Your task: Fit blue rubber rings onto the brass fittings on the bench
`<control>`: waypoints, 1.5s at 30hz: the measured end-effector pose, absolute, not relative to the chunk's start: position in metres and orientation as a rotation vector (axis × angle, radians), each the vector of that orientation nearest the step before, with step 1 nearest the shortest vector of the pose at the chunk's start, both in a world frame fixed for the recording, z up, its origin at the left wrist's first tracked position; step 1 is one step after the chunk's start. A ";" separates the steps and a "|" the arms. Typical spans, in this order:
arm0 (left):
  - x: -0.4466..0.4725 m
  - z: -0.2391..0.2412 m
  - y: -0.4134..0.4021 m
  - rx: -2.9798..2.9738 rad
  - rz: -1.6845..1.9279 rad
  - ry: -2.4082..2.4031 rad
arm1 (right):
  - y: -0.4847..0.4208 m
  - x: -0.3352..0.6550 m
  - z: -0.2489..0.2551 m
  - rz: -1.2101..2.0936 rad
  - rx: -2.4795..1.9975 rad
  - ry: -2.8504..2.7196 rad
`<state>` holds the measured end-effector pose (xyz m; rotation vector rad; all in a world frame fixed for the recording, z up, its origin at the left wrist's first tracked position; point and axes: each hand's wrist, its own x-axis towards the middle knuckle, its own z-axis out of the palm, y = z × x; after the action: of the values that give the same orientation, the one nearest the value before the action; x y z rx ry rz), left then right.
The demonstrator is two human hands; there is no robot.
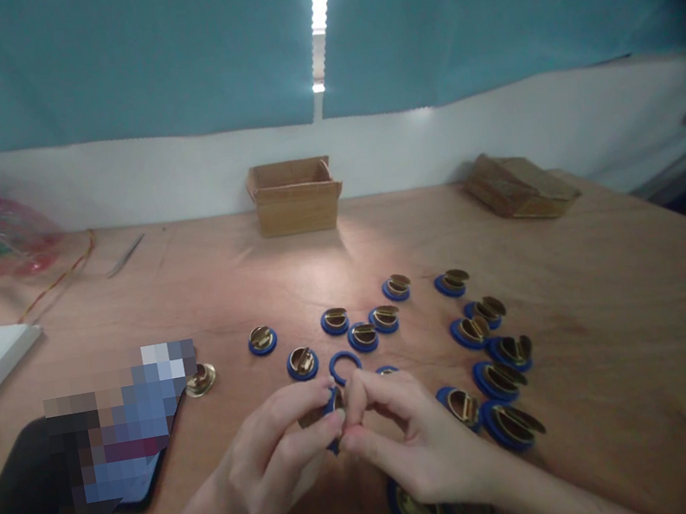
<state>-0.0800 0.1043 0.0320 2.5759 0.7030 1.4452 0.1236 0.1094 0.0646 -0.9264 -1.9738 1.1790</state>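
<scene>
Among blue-rimmed gold discs [363, 337], left hand [277, 452] and right hand [406, 439] pinch one piece [336, 401] near a blue ring [343, 354]

Left hand [275, 457] — seemingly pinching blue-rimmed disc [337, 401].

Fingers [317, 435] partly hide a blue-rimmed piece [336, 399] (its middle included).

Seemingly a workshop: wooden table [590, 321], many alike blue-ringed pieces [364, 338].
</scene>
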 end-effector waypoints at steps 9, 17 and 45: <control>-0.059 0.030 0.094 2.142 1.429 0.768 | 0.107 0.124 0.073 0.958 -0.854 -2.012; -0.057 0.043 0.095 1.649 1.200 0.808 | 0.112 0.123 0.073 1.213 -1.051 -1.752; -0.053 0.044 0.097 1.789 1.228 0.942 | 0.111 0.116 0.060 1.703 -1.167 -1.246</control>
<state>-0.0534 0.0970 0.0440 1.7893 0.9425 1.2282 0.1160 0.1106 0.0604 -1.1672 -1.2465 1.7030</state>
